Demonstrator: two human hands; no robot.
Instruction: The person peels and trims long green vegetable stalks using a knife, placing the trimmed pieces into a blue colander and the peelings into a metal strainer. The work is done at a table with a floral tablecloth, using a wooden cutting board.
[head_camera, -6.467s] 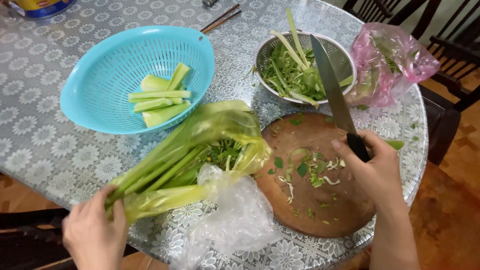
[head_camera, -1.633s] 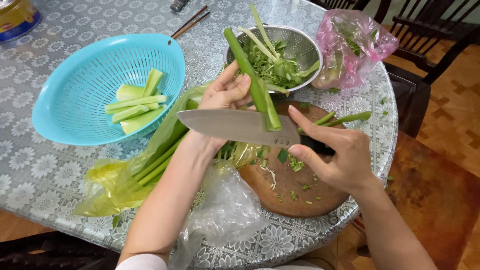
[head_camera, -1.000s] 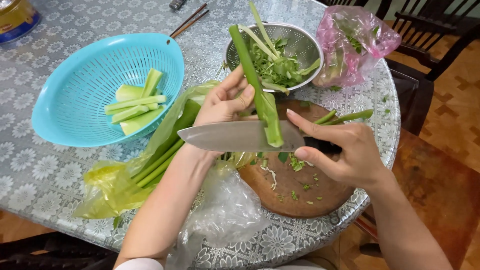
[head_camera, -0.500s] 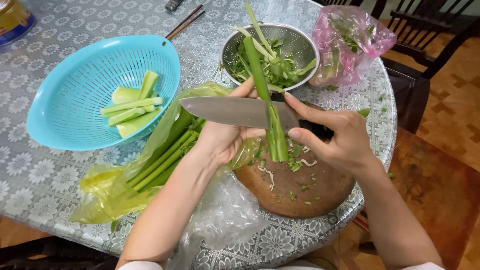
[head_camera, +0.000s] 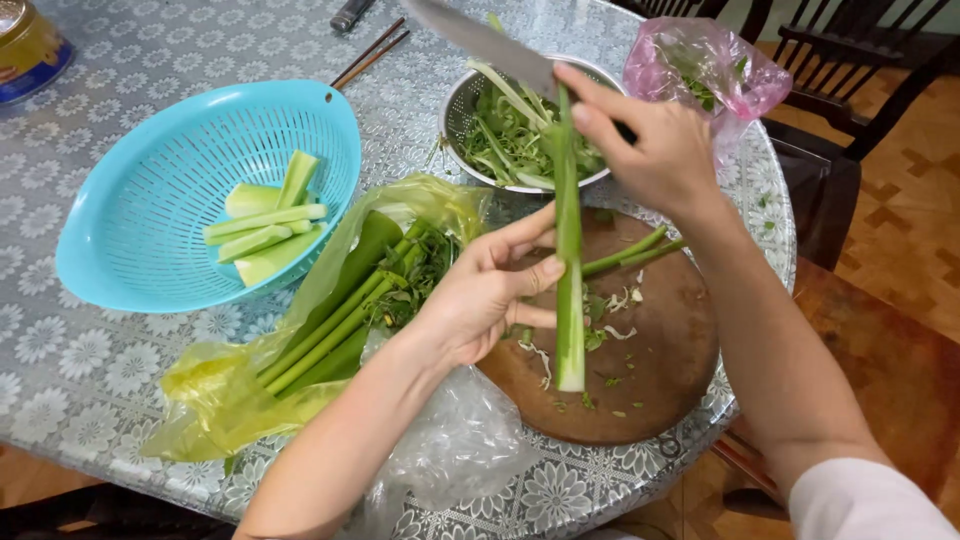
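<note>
A round table (head_camera: 120, 370) — lace-patterned cover, wood floor (head_camera: 900, 215) beyond. The left hand (head_camera: 480, 295) pinches a green stalk (head_camera: 570, 300) over the chopping board (head_camera: 660, 370). The right hand (head_camera: 655, 145) grips a knife (head_camera: 480, 40).

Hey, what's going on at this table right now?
A person is trimming a long green stalk over a round wooden cutting board. The left hand steadies the stalk upright while the right hand holds a large knife near its top. Cut pieces lie in a blue colander, more stalks sit in a yellow bag, and scraps fill a metal bowl.
</note>
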